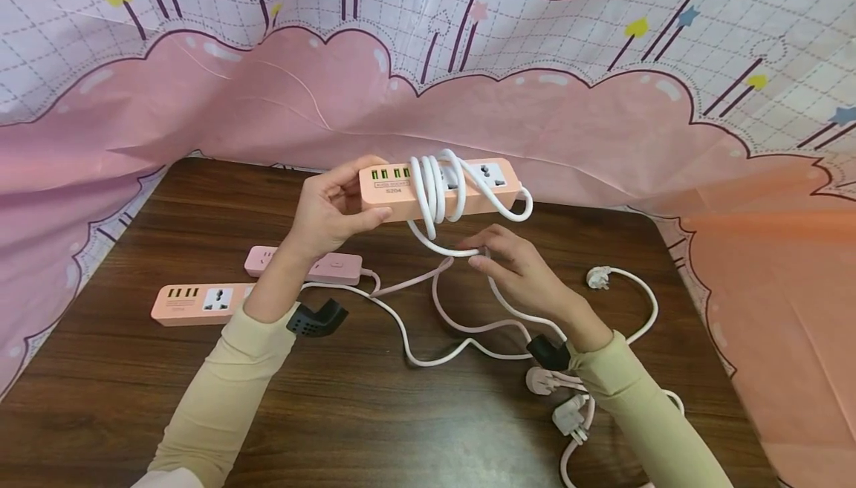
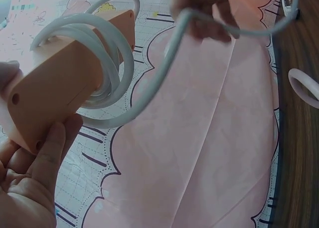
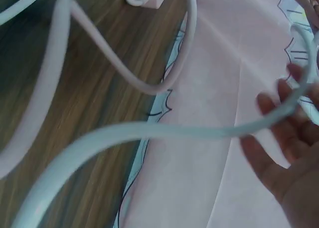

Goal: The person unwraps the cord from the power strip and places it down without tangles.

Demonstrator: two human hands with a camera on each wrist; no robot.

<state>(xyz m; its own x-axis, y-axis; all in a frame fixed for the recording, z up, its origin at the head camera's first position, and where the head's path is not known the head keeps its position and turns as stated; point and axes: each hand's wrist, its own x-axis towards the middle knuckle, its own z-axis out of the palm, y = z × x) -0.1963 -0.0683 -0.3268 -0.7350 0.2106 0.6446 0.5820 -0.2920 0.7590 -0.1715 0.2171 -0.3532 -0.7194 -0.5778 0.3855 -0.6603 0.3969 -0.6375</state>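
My left hand (image 1: 324, 213) holds an orange power strip (image 1: 394, 209) by its left end, raised above the table. Its thumb lies along the front face; the left wrist view shows the strip's underside (image 2: 57, 96). Several loops of white power cord (image 1: 438, 191) are wound round the strip's middle. From the loops the cord hangs down to my right hand (image 1: 524, 269), whose thumb and fingers pinch it just below and right of the strip. Beyond that hand the cord (image 3: 164, 130) runs on past the wrist.
On the dark wooden table (image 1: 401, 414) lie a second orange power strip (image 1: 194, 317) and a pink power strip (image 1: 344, 269), both at left. Their cords trail rightward. Several plugs lie at right, including a white plug (image 1: 598, 278) and a pink plug (image 1: 540, 381). Patterned cloth (image 1: 468, 113) hangs behind.
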